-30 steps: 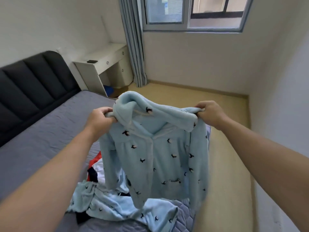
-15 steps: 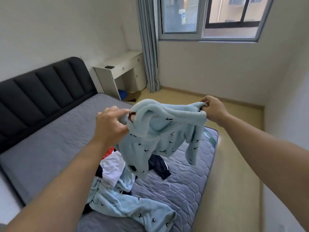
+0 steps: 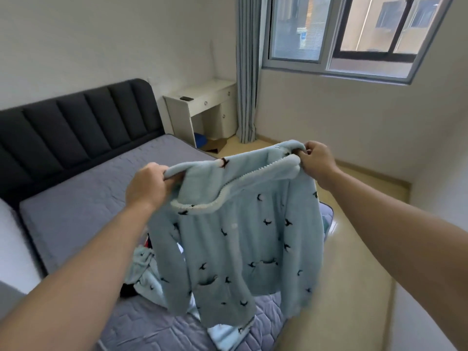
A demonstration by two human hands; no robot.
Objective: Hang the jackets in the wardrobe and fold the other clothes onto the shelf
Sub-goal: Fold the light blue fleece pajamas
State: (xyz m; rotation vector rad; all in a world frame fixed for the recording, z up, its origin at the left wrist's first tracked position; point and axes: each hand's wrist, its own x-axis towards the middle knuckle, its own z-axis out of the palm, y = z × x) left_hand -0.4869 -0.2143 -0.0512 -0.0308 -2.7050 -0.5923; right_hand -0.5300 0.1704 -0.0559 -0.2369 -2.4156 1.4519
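From my head view, my left hand and right hand each pinch a shoulder of the fluffy blue top in mid frame, above the bed. If one grip slips, it could drop on the clothes pile below

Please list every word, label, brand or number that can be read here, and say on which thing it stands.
None can be read.
The blue sign outside the window: too small and blurred.
The pajama top held up by the left hand and right hand: only a bird print, no text.
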